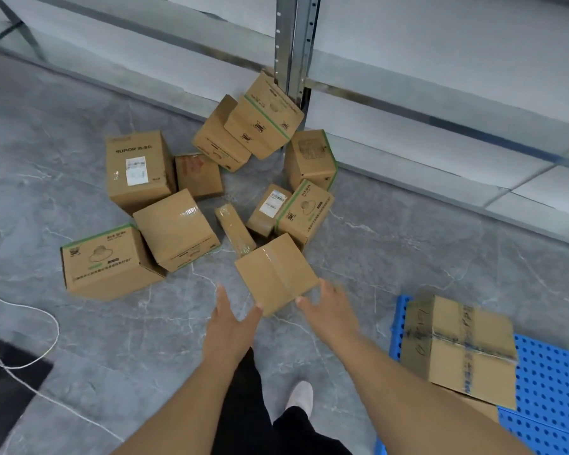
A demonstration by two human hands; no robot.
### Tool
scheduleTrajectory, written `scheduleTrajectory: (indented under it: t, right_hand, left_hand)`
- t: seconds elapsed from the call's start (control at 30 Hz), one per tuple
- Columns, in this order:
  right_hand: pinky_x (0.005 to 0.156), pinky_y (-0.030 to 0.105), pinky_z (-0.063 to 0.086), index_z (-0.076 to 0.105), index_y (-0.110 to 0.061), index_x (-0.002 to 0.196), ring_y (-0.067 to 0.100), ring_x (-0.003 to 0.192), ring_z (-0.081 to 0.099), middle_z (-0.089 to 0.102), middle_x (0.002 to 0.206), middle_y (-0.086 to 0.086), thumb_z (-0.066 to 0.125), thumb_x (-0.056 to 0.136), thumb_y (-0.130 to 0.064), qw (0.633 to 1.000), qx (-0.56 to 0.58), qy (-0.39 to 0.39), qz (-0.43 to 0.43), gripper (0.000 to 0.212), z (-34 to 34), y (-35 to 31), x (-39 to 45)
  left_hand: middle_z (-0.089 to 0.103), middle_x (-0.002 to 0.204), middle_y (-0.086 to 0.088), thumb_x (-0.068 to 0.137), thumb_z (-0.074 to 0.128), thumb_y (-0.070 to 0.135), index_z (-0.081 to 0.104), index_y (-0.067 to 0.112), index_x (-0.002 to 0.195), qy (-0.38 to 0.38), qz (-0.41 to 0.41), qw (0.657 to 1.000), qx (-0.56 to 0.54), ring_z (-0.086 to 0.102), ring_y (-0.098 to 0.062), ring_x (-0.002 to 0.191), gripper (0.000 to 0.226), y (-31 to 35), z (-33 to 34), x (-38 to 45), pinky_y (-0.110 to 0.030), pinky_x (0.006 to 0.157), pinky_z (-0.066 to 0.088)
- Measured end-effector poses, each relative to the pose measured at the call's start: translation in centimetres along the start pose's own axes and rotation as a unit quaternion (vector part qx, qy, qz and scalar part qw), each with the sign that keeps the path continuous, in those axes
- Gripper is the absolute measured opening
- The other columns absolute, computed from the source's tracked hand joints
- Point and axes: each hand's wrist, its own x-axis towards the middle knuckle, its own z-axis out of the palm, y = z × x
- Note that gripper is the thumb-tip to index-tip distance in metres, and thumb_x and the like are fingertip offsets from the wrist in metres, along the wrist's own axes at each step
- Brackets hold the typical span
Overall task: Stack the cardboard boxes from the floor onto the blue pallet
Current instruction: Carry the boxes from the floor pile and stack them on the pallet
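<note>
Early stage, we reckon: nearest us the blue pallet point(546, 382) at lower right carries just one taped, handwritten box point(463, 349), maybe a second under it, edge only so can't tell. Our left hand point(230, 326) and right hand point(329, 310) both reach out, fingers spread and relaxed, gripping nothing yet; left thumb tip touches or nearly touches the near corner of the plain taped box point(276, 274), right hand just beside its right edge, so that's the next pick in our view. Behind it on the floor point(79, 323) roughly ten boxes still loose: green-trim box point(105, 261) at left, SUPOR box point(138, 169) further back, small ones in the middle, and a tilted pile point(263, 123) leaning at the shelf post point(293, 44). Most of the work is left
</note>
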Motion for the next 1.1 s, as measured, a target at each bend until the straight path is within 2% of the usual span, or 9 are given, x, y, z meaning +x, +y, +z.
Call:
scheduleTrajectory:
  t: [0.2, 0.37, 0.57, 0.73, 0.87, 1.0, 1.1]
  right_hand:
    - [0.100, 0.039, 0.039, 0.030, -0.017, 0.142, 0.024, 0.126, 0.039, 0.036, 0.141, 0.007, 0.048, 0.089, -0.048, 0.999, 0.002, -0.001, 0.047, 0.064, 0.9, -2.8, 5.1]
    - [0.098, 0.038, 0.037, 0.025, -0.016, 0.144, 0.024, 0.127, 0.038, 0.034, 0.141, 0.008, 0.048, 0.089, -0.050, 0.998, -0.013, -0.012, 0.065, 0.068, 2.7, -3.4, 11.9]
    - [0.097, 0.039, 0.041, 0.030, -0.018, 0.142, 0.023, 0.121, 0.043, 0.038, 0.134, 0.005, 0.052, 0.086, -0.048, 0.995, -0.022, -0.039, 0.086, 0.067, 7.1, 0.0, 20.8]
    - [0.094, 0.042, 0.044, 0.040, -0.018, 0.133, 0.024, 0.115, 0.048, 0.046, 0.128, 0.006, 0.059, 0.080, -0.047, 0.993, -0.026, -0.058, 0.102, 0.062, 11.0, 4.7, 28.7]
    - [0.098, 0.040, 0.036, 0.030, -0.016, 0.141, 0.029, 0.127, 0.037, 0.038, 0.136, 0.012, 0.062, 0.081, -0.045, 0.992, -0.045, -0.049, 0.105, 0.074, 14.0, 8.1, 34.6]
    - [0.108, 0.042, 0.030, 0.019, -0.013, 0.147, 0.030, 0.136, 0.028, 0.029, 0.146, 0.014, 0.065, 0.079, -0.048, 0.992, -0.068, -0.040, 0.100, 0.089, 16.5, 10.9, 40.1]
    - [0.110, 0.046, 0.029, 0.009, -0.018, 0.149, 0.030, 0.139, 0.024, 0.020, 0.152, 0.011, 0.065, 0.077, -0.053, 0.990, -0.072, -0.039, 0.114, 0.098, 18.2, 12.5, 43.3]
  left_hand:
    - [0.021, 0.155, -0.006, 0.084, 0.052, 0.058, -0.008, 0.032, 0.148, -0.044, -0.029, 0.998, 0.025, 0.025, -0.031, 0.139, 0.091, 0.5, -0.9, 6.7, -0.047, 0.109, 0.026]
    - [0.034, 0.149, -0.009, 0.083, 0.055, 0.058, -0.009, 0.034, 0.148, -0.051, -0.047, 0.997, 0.028, 0.034, -0.031, 0.135, 0.094, -0.1, 0.2, 13.7, -0.044, 0.105, 0.031]
    - [0.015, 0.157, -0.004, 0.083, 0.059, 0.051, -0.008, 0.032, 0.148, -0.059, -0.080, 0.995, 0.029, 0.020, -0.025, 0.142, 0.095, -4.0, 4.5, 21.7, -0.047, 0.111, 0.024]
    - [0.014, 0.157, -0.005, 0.082, 0.063, 0.048, -0.008, 0.032, 0.148, -0.066, -0.124, 0.990, -0.008, 0.021, -0.025, 0.142, 0.098, -8.1, 9.3, 27.7, -0.045, 0.110, 0.025]
    - [0.015, 0.157, -0.006, 0.081, 0.064, 0.047, -0.008, 0.029, 0.149, -0.061, -0.161, 0.985, -0.019, 0.025, -0.026, 0.140, 0.101, -11.5, 13.3, 32.1, -0.043, 0.108, 0.028]
    - [0.015, 0.157, -0.004, 0.081, 0.065, 0.045, -0.008, 0.028, 0.149, -0.053, -0.191, 0.979, -0.056, 0.024, -0.024, 0.141, 0.101, -14.5, 16.9, 35.8, -0.038, 0.108, 0.025]
    - [0.026, 0.153, 0.000, 0.081, 0.065, 0.044, -0.008, 0.031, 0.148, -0.052, -0.209, 0.973, -0.082, 0.033, -0.023, 0.136, 0.100, -16.1, 19.1, 38.0, -0.034, 0.100, 0.029]
